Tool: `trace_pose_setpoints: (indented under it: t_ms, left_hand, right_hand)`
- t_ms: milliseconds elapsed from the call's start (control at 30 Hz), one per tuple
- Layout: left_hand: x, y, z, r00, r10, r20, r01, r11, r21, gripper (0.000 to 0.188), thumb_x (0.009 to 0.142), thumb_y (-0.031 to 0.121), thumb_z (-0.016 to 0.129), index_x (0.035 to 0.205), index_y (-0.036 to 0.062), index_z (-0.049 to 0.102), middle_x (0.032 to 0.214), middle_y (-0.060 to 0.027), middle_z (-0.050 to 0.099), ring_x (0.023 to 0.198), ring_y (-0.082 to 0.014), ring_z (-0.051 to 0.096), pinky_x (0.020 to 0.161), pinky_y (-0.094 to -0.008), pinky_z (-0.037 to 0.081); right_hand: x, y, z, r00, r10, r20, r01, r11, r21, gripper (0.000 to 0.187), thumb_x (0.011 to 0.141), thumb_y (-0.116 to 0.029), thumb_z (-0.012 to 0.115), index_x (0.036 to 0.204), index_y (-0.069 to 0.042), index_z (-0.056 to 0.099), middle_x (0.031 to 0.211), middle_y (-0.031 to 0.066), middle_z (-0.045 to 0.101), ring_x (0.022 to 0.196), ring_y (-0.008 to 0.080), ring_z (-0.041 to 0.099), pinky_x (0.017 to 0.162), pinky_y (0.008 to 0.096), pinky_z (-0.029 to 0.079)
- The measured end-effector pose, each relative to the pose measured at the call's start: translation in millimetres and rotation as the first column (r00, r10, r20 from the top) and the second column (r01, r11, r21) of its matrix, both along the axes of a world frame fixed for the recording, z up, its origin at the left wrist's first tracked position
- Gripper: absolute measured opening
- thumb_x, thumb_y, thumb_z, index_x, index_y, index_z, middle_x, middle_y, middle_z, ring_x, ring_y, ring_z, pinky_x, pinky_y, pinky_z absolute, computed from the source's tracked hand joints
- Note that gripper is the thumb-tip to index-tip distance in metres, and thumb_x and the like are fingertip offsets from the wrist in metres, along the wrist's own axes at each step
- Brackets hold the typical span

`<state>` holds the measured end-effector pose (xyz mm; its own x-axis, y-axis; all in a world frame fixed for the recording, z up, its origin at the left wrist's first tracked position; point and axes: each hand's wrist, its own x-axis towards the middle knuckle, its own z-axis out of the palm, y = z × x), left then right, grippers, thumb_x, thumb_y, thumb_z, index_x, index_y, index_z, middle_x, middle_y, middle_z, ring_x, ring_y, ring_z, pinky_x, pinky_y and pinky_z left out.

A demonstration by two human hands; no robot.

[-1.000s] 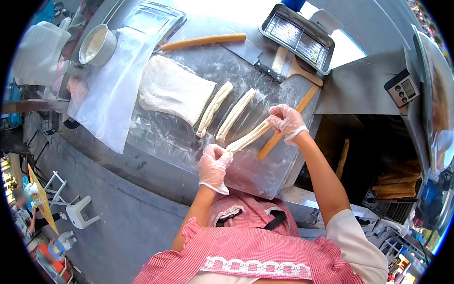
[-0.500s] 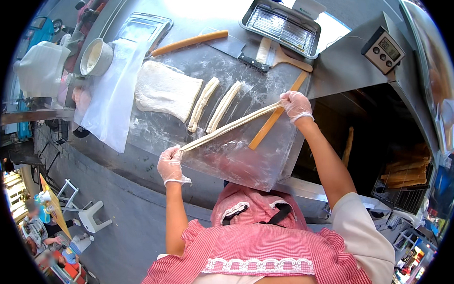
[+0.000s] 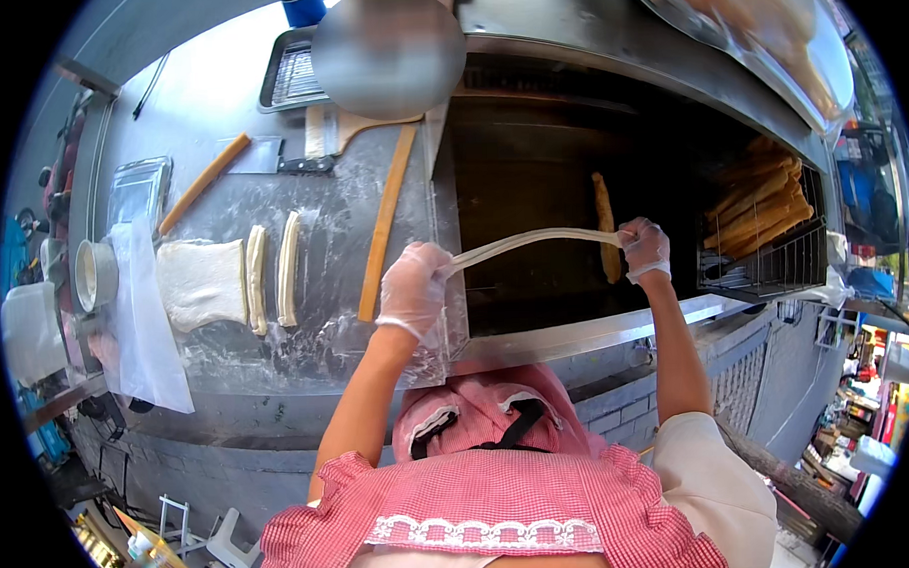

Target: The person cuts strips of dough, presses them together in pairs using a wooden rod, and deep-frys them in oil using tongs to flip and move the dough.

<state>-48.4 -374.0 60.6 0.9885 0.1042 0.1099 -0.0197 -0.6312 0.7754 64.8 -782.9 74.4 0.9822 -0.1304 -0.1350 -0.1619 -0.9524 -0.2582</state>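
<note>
A long pale strip of dough (image 3: 533,236) is stretched between my two hands, bowed upward a little at its middle. My left hand (image 3: 415,285), in a clear plastic glove, grips one end beside the fryer's left edge. My right hand (image 3: 645,245), gloved too, is closed on the other end above the dark oil (image 3: 531,181). One golden fried dough stick (image 3: 605,204) lies in the oil, passing under the strip near my right hand. On the floured metal table to the left are a flat dough sheet (image 3: 202,283) and two cut double strips (image 3: 288,270).
A wire basket (image 3: 765,288) at the fryer's right holds several fried dough sticks (image 3: 762,208). On the table lie a wooden stick (image 3: 387,221), a rolling pin (image 3: 203,183), a cleaver (image 3: 255,156) and a brush (image 3: 315,131). A metal rim (image 3: 596,331) borders the fryer's near side.
Both hands have carried the dough strip rightward from above the table to over the fryer. The view has turned right, showing more of the oil and the basket.
</note>
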Motion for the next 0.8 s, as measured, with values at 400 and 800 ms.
trace_pose_setpoints:
  t_ms: [400,800]
  left_hand:
    - [121.7,-146.0,-172.5,0.891,-0.104,-0.442,0.401,0.634,0.661,0.016,0.094,0.004,0.066,0.104,0.0131,0.075,0.106,-0.0127,0.077,0.1,-0.0301,0.078,0.077,-0.0392,0.063]
    - [76.7,-140.4,-104.4,0.816,-0.063,-0.574,0.363,0.829,0.425,0.02,0.098,0.015,0.065,0.115,0.0081,0.073,0.118,-0.0148,0.071,0.111,-0.0316,0.072,0.09,-0.0421,0.058]
  right_hand:
    - [-11.6,-83.5,-188.3,0.814,-0.231,-0.533,0.096,0.959,-0.268,0.022,0.098,-0.029,0.071,0.107,-0.011,0.08,0.121,0.0161,0.077,0.115,0.034,0.073,0.096,0.0416,0.06]
    - [-16.7,-149.5,-228.6,0.901,0.001,-0.433,-0.168,0.923,-0.347,0.024,0.101,-0.021,0.064,0.113,-0.005,0.077,0.114,0.0189,0.077,0.107,0.0358,0.074,0.091,0.0446,0.057]
